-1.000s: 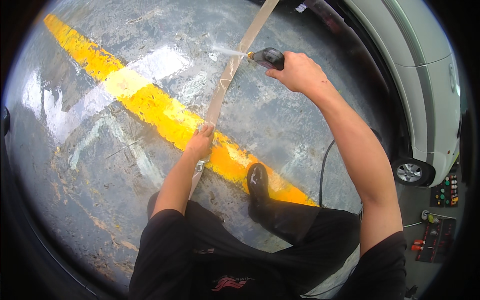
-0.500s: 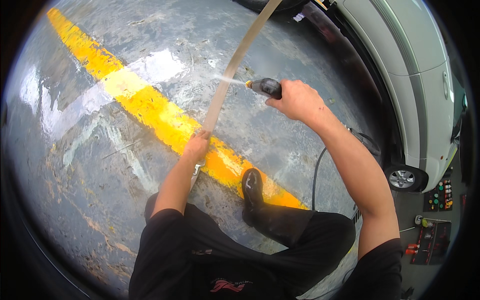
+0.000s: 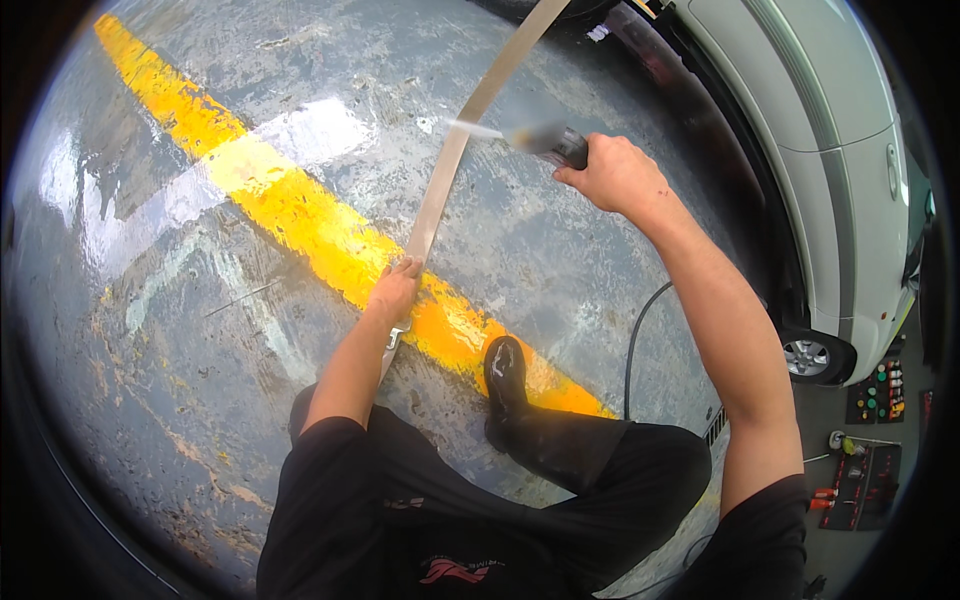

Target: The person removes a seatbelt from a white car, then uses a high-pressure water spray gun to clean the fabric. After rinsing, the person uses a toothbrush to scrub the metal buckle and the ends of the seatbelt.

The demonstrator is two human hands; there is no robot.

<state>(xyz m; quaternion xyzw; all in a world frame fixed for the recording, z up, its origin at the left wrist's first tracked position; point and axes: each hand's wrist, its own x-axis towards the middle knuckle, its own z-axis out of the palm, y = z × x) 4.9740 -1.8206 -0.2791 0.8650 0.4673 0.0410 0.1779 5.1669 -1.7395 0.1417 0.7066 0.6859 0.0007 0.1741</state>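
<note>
A long beige seat belt point(image 3: 440, 195) runs taut across the wet floor, from my left hand toward the dark tyre at the top. My left hand point(image 3: 397, 287) is closed on its near end, beside a metal tongue point(image 3: 395, 338). Farther off and to the right, my right hand point(image 3: 622, 177) grips a black spray gun point(image 3: 565, 147). Its nozzle is blurred by motion. A white jet point(image 3: 478, 130) leaves it leftward and crosses the belt.
The grey floor has a thick yellow line point(image 3: 325, 225). My rubber boot point(image 3: 505, 365) stands on the line. A black hose point(image 3: 631, 350) curves right of it. A silver car point(image 3: 820, 190) fills the right side; bottles point(image 3: 885, 390) and tools stand behind.
My right hand and the spray gun have shifted up and to the right, so the jet meets the belt farther from me. My left hand stays in place on the belt.
</note>
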